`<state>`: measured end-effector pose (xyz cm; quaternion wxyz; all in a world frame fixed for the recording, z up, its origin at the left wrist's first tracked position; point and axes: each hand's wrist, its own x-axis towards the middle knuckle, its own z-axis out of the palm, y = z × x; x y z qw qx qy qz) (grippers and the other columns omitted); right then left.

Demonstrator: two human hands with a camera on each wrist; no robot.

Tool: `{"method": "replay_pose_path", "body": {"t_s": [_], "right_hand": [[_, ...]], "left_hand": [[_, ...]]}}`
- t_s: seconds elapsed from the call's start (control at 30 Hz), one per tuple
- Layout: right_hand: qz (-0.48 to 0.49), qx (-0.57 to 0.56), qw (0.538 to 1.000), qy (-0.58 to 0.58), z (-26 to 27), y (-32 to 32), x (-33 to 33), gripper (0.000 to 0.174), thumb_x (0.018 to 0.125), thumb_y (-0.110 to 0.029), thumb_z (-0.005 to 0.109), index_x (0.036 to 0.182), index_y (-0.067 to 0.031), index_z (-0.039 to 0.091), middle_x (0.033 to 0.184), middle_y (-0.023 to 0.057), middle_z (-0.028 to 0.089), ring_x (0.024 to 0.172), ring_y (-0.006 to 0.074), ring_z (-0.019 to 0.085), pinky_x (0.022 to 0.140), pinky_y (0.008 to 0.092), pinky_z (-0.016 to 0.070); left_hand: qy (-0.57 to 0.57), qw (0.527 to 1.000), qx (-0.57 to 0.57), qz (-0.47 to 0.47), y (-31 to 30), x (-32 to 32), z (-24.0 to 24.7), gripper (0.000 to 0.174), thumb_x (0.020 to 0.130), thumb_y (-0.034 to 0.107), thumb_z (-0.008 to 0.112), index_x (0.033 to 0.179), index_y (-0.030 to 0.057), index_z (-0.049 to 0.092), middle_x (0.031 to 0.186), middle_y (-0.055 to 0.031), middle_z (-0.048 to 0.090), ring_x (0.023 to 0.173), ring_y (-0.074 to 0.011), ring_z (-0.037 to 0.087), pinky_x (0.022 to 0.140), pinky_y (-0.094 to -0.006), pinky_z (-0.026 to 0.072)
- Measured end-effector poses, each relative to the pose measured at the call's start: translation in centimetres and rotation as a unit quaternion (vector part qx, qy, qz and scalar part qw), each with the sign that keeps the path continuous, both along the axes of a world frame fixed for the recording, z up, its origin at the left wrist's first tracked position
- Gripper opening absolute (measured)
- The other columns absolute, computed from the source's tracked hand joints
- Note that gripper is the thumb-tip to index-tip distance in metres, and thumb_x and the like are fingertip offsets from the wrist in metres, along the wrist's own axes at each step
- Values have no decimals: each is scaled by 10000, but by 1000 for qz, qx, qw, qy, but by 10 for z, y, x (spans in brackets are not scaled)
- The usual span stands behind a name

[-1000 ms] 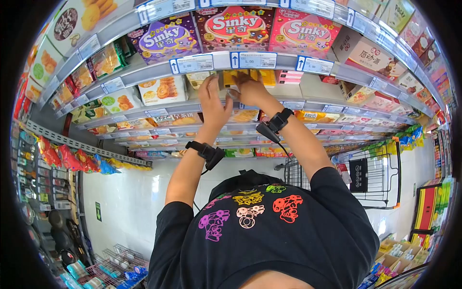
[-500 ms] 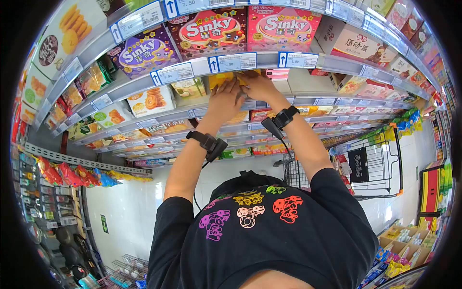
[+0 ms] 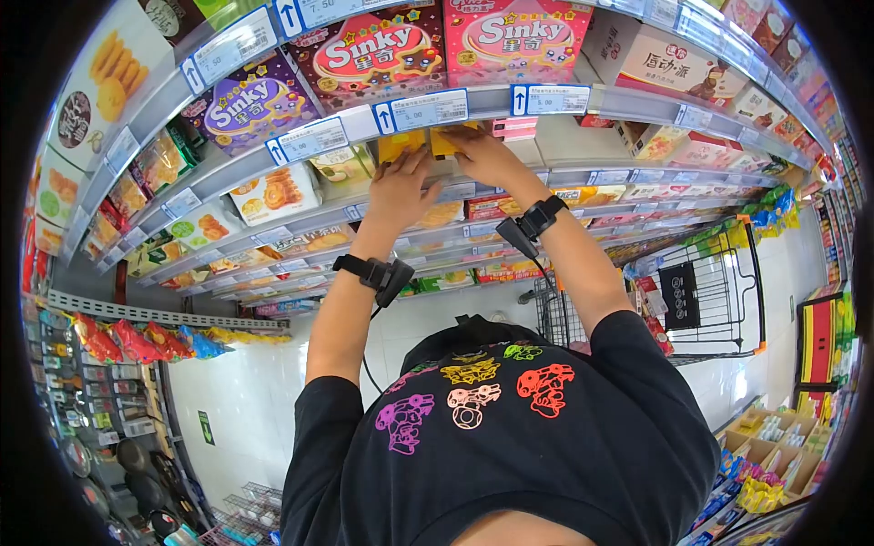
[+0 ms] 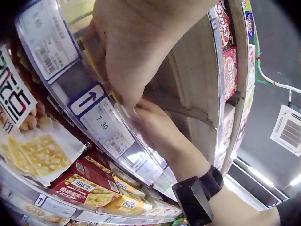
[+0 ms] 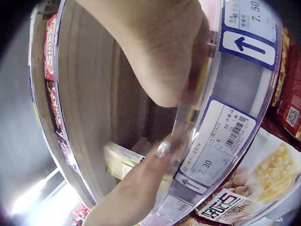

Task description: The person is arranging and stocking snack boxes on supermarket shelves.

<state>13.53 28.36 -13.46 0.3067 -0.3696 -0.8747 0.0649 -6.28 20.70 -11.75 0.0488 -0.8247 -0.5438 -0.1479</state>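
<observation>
Both hands reach into a snack shelf, under the price strip of the shelf above. The fingers of my left hand point(image 3: 399, 189) lie against a yellow pack point(image 3: 401, 145), with the thumb held out to the side. My right hand point(image 3: 489, 156) has its fingers over another yellow pack point(image 3: 448, 140) just to the right; their tips are partly hidden. A small gap separates the hands. In the right wrist view, the left thumb point(image 5: 157, 155) extends beside a pale green box point(image 5: 122, 160). Price labels point(image 4: 108, 127) line the shelf lip below the hands.
Above stand purple, brown and pink Sinky boxes point(image 3: 519, 41). A cookie pack point(image 3: 275, 191) is left of the hands, pink boxes point(image 3: 514, 128) right. A shopping cart point(image 3: 710, 305) stands at the right, and bagged snacks point(image 3: 137, 341) hang at the left.
My left hand first moves onto the yellow packs beside the right hand, then shifts left, so the hands part. The head view has shifted, with the shelf goods now further left.
</observation>
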Motion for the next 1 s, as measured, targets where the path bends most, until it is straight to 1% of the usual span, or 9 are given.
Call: {"method": "replay_pose_path", "body": {"t_s": [0.13,0.27,0.33,0.43,0.53,0.63,0.83,0.93,1.0], "right_hand": [[-46,68,996,37,24,-34,1,335,759,-122,553,1079,-54,622,1058,135,609,983,301,570,830,398,478],[-58,86,995,8,29,-75,11,229,717,-115,612,939,-71,646,892,70,592,843,249,567,719,375,499],[-64,77,995,8,22,-85,14,221,697,-110,635,915,-76,642,916,65,567,857,251,557,717,368,500],[-109,72,991,37,14,-99,13,244,688,-117,678,926,-77,642,988,72,528,889,269,551,735,375,495],[-138,95,985,45,10,-103,12,263,665,-98,689,920,-73,629,1030,82,497,902,275,538,730,377,495],[-151,87,984,42,3,-107,9,292,657,-86,684,939,-64,611,1042,87,485,914,273,530,724,377,498],[-157,67,985,42,-3,-109,5,357,677,-93,690,1013,-54,576,1053,101,488,938,295,529,753,387,491],[-155,63,985,41,-7,-109,3,357,687,-92,690,1017,-44,562,1049,107,495,942,303,528,768,390,488],[-154,62,985,37,-8,-108,2,360,689,-87,684,1019,-35,549,1045,112,503,946,303,530,771,389,489]], "left_hand": [[-27,999,28,-1,-7,0,1,506,854,333,558,1304,119,472,1382,-81,442,1291,-266,400,1047,-447,333],[-100,988,121,-9,-23,4,-13,468,783,213,625,1222,89,521,1220,-125,527,1148,-307,491,960,-448,384],[-142,981,130,-6,-39,11,-17,451,739,151,647,1172,77,542,1134,-127,542,1068,-321,513,911,-447,397],[-190,964,177,58,-55,24,-13,431,702,107,641,1123,73,557,1084,-108,521,1009,-317,500,863,-444,392],[-181,958,213,70,-59,23,-17,466,665,122,642,1120,60,562,1107,-121,506,1031,-316,488,859,-444,386],[-158,969,161,97,-61,24,-22,476,660,125,644,1123,54,560,1113,-126,504,1040,-315,483,856,-445,377],[-139,974,136,114,-64,28,-27,479,667,125,628,1134,47,553,1120,-130,499,1064,-311,464,873,-441,357],[-159,972,128,117,-63,28,-28,497,671,125,634,1157,85,537,1137,-96,488,1074,-312,441,877,-462,345],[-144,973,134,124,-62,28,-26,474,665,116,620,1130,64,552,1129,-105,497,1065,-305,451,874,-454,350]]}}
